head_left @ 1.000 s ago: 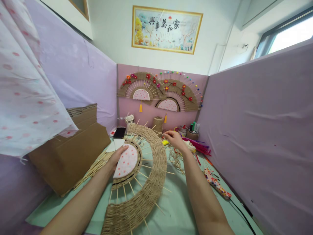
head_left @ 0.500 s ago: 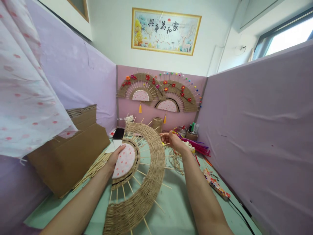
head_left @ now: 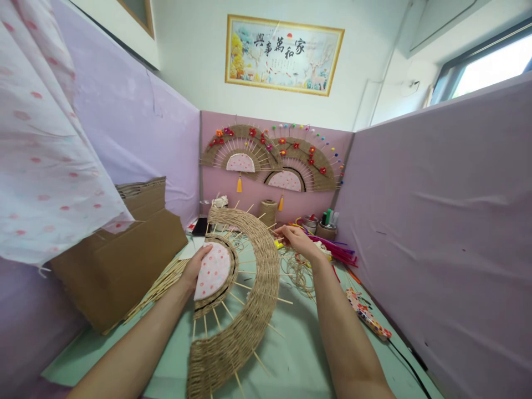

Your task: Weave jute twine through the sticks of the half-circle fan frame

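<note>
Item: one woven fan [head_left: 268, 266], of tan cord on pale sticks [head_left: 285, 301]. Its place: in the grip of the left hand [head_left: 199, 265], over the green tabletop [head_left: 301, 354].

Left grip: closing on the flat side of the fan, its thumb resting on the pink-dotted half-round panel [head_left: 214, 272]; the other fingers are mostly hiding behind.

Orientation: the straight side is facing left and its long axis is running away from the person, one end of the outer band lying beyond the left grip, the other reaching nearer than it and passing out of view at the bottom. The curve is bulging rightward, the stick tips fanning out from it.

Right hand [head_left: 296, 239]: hovering at the outer edge, right of and slightly beyond the left grip. Its fingers are bunching narrowly beside the stick tips; whether they are pinching one, one cannot tell.

Surroundings: loose twine [head_left: 300, 274] is lying just nearer than the right grip, a twine spool [head_left: 268, 212] standing beyond it, and magenta strips [head_left: 338, 250] lying to its right. A bundle of sticks [head_left: 160, 288] is lying left of the left grip, and folded cardboard [head_left: 124, 260] is leaning farther left.
</note>
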### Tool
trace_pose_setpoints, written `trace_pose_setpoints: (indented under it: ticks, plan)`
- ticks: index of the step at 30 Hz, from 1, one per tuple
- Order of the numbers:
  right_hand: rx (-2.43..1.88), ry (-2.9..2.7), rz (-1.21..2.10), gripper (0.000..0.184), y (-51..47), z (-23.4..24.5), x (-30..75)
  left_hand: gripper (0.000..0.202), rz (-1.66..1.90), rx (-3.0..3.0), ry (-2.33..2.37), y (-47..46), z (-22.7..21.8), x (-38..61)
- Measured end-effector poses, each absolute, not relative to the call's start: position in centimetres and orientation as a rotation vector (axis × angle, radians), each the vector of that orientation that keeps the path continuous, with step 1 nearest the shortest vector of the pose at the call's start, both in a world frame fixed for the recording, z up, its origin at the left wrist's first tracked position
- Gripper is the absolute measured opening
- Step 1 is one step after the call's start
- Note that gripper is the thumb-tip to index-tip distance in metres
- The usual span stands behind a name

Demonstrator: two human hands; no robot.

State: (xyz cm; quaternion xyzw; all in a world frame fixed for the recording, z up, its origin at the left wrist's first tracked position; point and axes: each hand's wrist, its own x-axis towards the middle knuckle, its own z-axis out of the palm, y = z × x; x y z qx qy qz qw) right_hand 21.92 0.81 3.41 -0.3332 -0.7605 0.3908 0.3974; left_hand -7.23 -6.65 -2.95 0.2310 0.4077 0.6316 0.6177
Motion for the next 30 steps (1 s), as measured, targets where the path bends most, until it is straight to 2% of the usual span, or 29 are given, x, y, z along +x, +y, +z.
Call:
trace_pose_setpoints:
  ticks: [8, 12, 30]
  plan:
    - [-0.942, -2.011, 0.518, 0.038, -0.1, 4.8, 22.2, 0.012, 1.53, 0.544, 0.901, -5.9, -3.5, -7.8]
    - [-0.938, -2.017, 0.391, 0.027, -0.7, 5.4, 22.0, 0.01, 1.609, 0.522, 0.902, -5.6, -3.7, -7.9]
    - [-0.824, -2.148, 0.71, 0.053, -0.3, 4.6, 22.2, 0.019, 1.648, 0.434, 0.88, -6.4, -2.8, -7.6]
